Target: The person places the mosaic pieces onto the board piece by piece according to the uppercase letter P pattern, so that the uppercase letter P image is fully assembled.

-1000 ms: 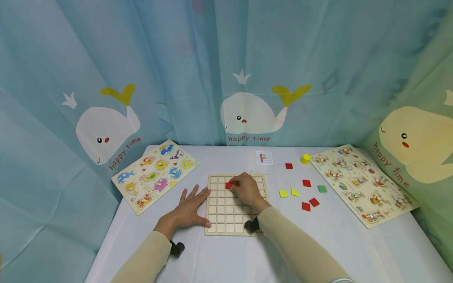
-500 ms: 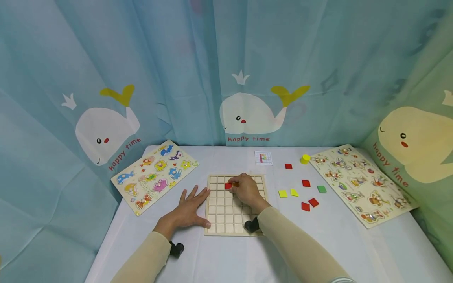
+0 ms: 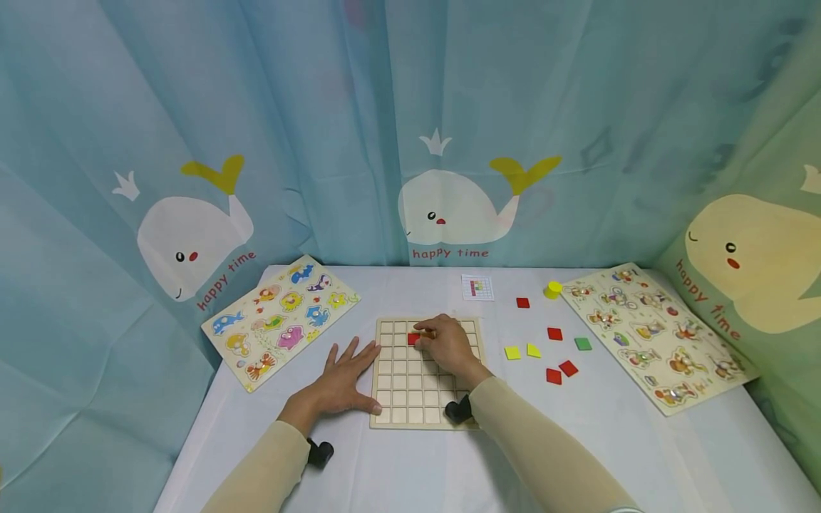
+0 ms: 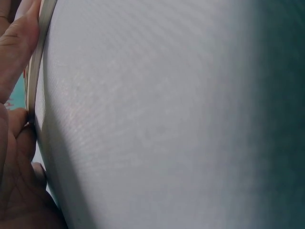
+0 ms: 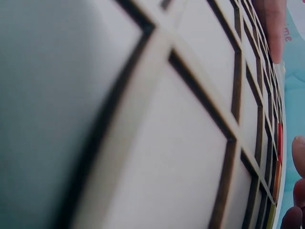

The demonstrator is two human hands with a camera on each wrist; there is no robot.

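Note:
A square wooden grid board (image 3: 399,399) lies on the table. A red square tile (image 3: 412,340) sits in one of its upper cells. My right hand (image 3: 447,349) is over the board with thumb and index finger parted beside that tile. In the right wrist view, the fingertips (image 5: 299,155) stand off the board. Beyond them, an orange tile (image 5: 277,179) and a yellow one (image 5: 271,214) follow the red in a row, mostly hidden by my hand in the head view. My left hand (image 3: 343,377) is spread, touching the board's left edge with thumb and fingers.
Right of the board lie loose red tiles (image 3: 554,333), two yellow tiles (image 3: 512,353) and a green tile (image 3: 582,343). A pattern card (image 3: 477,288) and a yellow cylinder (image 3: 553,290) are behind. Picture puzzle boards flank them, left (image 3: 282,320) and right (image 3: 654,335).
My right index finger has lifted from the red tile, and the gap to the thumb has widened. The tile stays in its cell. My left hand has not moved.

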